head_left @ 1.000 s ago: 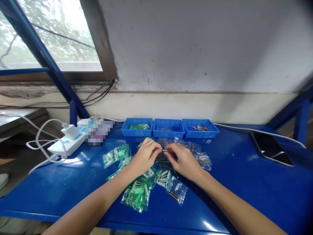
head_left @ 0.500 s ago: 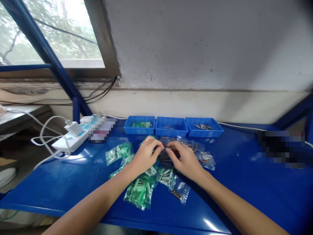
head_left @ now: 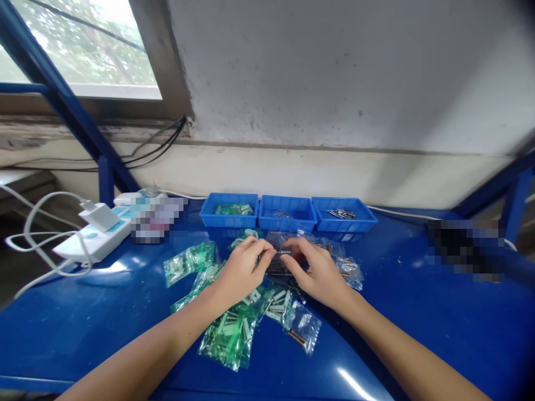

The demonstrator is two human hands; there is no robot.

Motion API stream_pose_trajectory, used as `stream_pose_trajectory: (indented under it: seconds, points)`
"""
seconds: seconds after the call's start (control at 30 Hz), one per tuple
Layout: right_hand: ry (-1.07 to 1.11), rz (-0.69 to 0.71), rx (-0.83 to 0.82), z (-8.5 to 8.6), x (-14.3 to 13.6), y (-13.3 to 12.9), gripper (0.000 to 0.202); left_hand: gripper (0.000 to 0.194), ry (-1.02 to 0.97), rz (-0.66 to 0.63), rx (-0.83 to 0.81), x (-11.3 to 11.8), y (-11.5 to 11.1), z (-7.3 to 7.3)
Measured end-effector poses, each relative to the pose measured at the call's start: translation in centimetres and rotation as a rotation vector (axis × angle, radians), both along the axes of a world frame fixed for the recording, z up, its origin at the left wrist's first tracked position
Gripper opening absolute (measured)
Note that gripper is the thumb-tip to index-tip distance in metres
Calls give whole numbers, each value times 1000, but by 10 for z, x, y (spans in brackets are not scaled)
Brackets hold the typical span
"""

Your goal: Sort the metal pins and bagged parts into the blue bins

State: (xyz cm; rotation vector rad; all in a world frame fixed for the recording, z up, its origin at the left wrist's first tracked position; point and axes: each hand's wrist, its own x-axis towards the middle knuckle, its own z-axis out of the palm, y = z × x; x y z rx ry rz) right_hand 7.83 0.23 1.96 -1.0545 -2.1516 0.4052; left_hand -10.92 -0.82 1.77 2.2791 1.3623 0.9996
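The small thin metal piece (head_left: 285,252) is between your two hands, above the middle of the table (head_left: 409,334). Your left hand (head_left: 244,270) has its thumb and index fingers pressed together, seemingly pinching one end. Your right hand (head_left: 320,273) has its fingers (head_left: 297,244) curled and slightly apart around the other end; I cannot tell if they grip it. With the piece between both hands, this looks like delicate fingertip work.

From the piece, transparent bags with copper-coloured rods (head_left: 349,270) lie toward 3 o'clock, and green plastic bags with white pieces (head_left: 228,334) toward 7 and 9. Three blue plastic bins stand at 11 (head_left: 229,223), 12 (head_left: 288,224) and 1 o'clock (head_left: 351,225). Farther out, a white power strip (head_left: 79,245) is at 9, and a pale wall (head_left: 292,83) rises at 12.
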Motion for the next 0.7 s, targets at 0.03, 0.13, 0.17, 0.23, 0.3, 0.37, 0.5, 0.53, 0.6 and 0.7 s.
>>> stream_pose_trajectory:
  seconds: [0.03, 0.13, 0.17, 0.23, 0.3, 0.37, 0.5, 0.53, 0.6, 0.7]
  points:
    - [-4, 12, 14, 0, 1, 0, 16, 25, 5, 0, -11, 0, 0, 0]
    - [-23, 62, 74, -1, 2, 0, 11, 28, 2, -9, -50, 0, 1, 0]
    - [-35, 74, 88, 0, 2, -1, 12, 28, -1, -19, -59, -1, 1, -1]
    - [-68, 73, 106, 2, 5, 0, 14, 25, -7, -36, -63, -3, 1, 0]
    - [-77, 28, 151, 9, 12, 5, 15, 21, -15, -27, -44, -7, 1, 2]
    - [-34, -95, 240, 20, 25, 14, 19, 20, -18, 20, -12, -12, 3, 5]
    - [-39, -611, 351, 39, 63, 41, 23, 17, 78, 122, 63, -24, 12, 6]
    - [-98, -703, 320, 40, 72, 47, 27, 18, 133, 140, 63, -28, 15, 4]
    - [-214, -784, 229, 36, 83, 53, 43, 27, 262, 162, 36, -33, 20, -1]
    - [-279, -728, 136, 21, 83, 49, 46, 42, 417, 167, -19, -36, 25, -7]
